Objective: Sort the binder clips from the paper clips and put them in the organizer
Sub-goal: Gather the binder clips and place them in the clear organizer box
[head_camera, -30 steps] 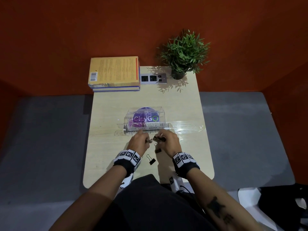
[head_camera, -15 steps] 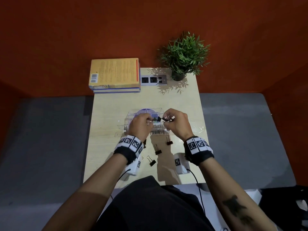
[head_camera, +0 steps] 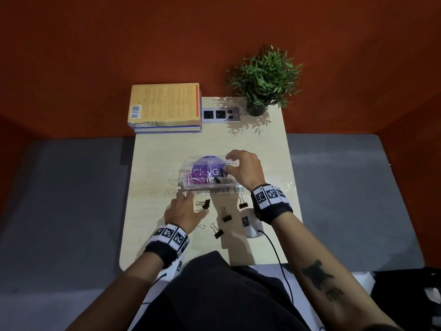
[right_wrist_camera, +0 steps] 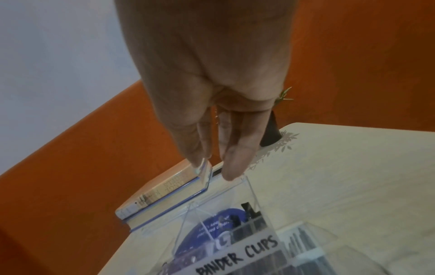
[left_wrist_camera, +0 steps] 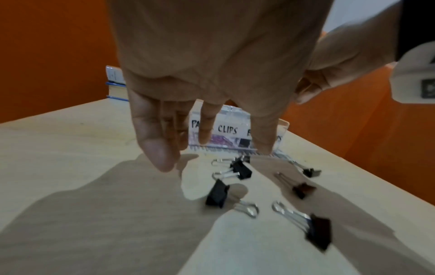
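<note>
A clear organizer [head_camera: 183, 168] stands mid-table, labelled for paper clips [left_wrist_camera: 227, 129] and for binder clips [right_wrist_camera: 237, 256]. Purple paper clips [head_camera: 196, 179] fill its left compartment and black binder clips [head_camera: 223, 175] lie in the right one. My right hand [head_camera: 230, 162] hovers over the right compartment, fingers [right_wrist_camera: 231, 163] straight at the rim, holding nothing. My left hand [head_camera: 191, 201] is spread low above the table just in front of the organizer, empty. Several loose black binder clips [head_camera: 205, 204] [head_camera: 226, 215] [left_wrist_camera: 242, 170] lie on the table beside and behind it.
A stack of books [head_camera: 164, 108], a socket panel [head_camera: 220, 114] and a potted plant [head_camera: 263, 80] line the table's far edge against the orange wall. The narrow wooden table [head_camera: 148, 177] drops off to grey surfaces on both sides.
Half a second ago both hands held binder clips above the organizer. Now both are empty: the right stays over the binder-clip compartment, the left has drawn back toward the loose clips.
</note>
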